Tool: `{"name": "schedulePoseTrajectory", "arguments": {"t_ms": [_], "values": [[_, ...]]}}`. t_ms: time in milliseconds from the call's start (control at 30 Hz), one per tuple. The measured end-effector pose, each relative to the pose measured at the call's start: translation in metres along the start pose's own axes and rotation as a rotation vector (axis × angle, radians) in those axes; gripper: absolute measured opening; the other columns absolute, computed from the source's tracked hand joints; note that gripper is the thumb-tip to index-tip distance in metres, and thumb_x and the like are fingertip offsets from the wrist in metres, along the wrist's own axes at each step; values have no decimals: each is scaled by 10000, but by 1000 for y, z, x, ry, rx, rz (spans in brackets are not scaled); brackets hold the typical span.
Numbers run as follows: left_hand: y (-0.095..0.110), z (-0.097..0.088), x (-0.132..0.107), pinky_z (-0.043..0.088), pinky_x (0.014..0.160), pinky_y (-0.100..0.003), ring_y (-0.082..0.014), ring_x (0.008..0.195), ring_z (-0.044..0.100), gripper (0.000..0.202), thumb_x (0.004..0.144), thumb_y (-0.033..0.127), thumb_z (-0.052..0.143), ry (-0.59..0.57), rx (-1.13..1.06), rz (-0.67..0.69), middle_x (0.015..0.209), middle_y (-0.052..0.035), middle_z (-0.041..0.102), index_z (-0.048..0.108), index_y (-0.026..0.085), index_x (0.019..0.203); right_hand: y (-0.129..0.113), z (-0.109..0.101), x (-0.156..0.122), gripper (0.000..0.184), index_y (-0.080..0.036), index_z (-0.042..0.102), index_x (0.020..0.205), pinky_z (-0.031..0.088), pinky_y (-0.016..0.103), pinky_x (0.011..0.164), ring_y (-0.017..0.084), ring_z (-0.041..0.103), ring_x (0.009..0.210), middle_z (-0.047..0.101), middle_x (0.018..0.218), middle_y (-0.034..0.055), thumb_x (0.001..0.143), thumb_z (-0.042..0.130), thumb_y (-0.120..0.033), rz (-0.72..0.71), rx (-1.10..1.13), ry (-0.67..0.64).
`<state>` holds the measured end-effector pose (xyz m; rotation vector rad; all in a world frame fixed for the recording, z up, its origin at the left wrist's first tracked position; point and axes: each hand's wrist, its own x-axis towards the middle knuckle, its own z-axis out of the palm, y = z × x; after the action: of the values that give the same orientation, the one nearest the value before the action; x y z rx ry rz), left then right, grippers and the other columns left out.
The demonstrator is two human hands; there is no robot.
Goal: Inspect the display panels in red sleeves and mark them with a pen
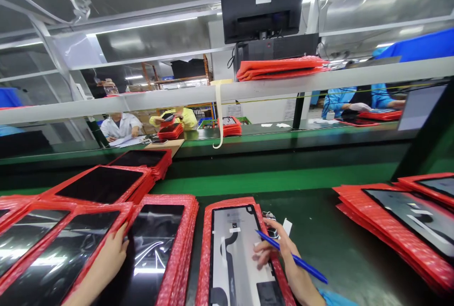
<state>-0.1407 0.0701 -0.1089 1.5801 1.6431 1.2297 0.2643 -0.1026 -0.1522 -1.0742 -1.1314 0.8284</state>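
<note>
Right fingers (279, 230) loosely holding blue pen (308, 269), left fingers (119, 238) bent at red wrap (126, 208), grip unclear, silver panel's (248, 258) print (233, 215) unreadable

The left hand (112, 255) is touching the red bubble wrap (128, 209) bordering a black glass panel (80, 237). The right hand (290, 264) is holding a blue pen (309, 270) aslant over a grey-faced display panel (244, 254), itself lying on red wrap. At right, a similar panel (413, 214) is topping a stack. Beyond the dark green bench (319, 235), co-workers (120, 126) in white, yellow and blue are handling items.
</note>
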Motion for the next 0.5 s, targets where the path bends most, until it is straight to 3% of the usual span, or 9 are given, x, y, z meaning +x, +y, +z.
{"name": "schedulePoseTrajectory", "arguments": {"t_ms": [100,200,267,333,400,500], "values": [[11,16,-14,105,1166,-437,-405,1400,230,382,550,253,619,-51,-11,98,1280,-222,521,628,176,924,-5,7,-3,424,-230,546,1001,457,268,489,161,600,516,655,721,15,918,377,-610,118,42,-13],[31,43,-41,171,1153,-399,-358,1312,379,391,587,318,660,-195,-75,114,1247,-162,566,666,205,961,-7,11,-6,291,-215,555,782,434,258,548,146,546,561,590,662,-14,867,548,-493,123,-177,21],[42,65,-61,332,1072,-439,-352,1152,533,385,609,365,687,-357,-144,51,1119,-146,646,693,208,961,-5,12,-9,290,-218,503,646,412,257,551,148,510,552,528,577,-35,797,633,-430,113,-256,28],[49,88,-79,476,903,-468,-347,967,628,379,603,395,703,-517,-226,-53,976,-149,696,708,192,923,0,13,-11,350,-224,419,539,366,252,520,136,441,512,441,505,-54,738,669,-369,108,-318,32],[49,107,-91,525,770,-461,-330,845,655,387,554,383,728,-630,-303,-165,913,-149,710,712,178,883,4,14,-13,384,-227,347,491,335,254,520,131,395,504,374,480,-61,720,645,-307,99,-386,35],[47,125,-100,517,764,-408,-285,846,649,403,483,281,751,-695,-393,-282,925,-125,707,714,178,871,7,16,-14,357,-228,294,486,308,265,541,132,370,511,338,477,-62,703,578,-237,81,-465,29]]}}
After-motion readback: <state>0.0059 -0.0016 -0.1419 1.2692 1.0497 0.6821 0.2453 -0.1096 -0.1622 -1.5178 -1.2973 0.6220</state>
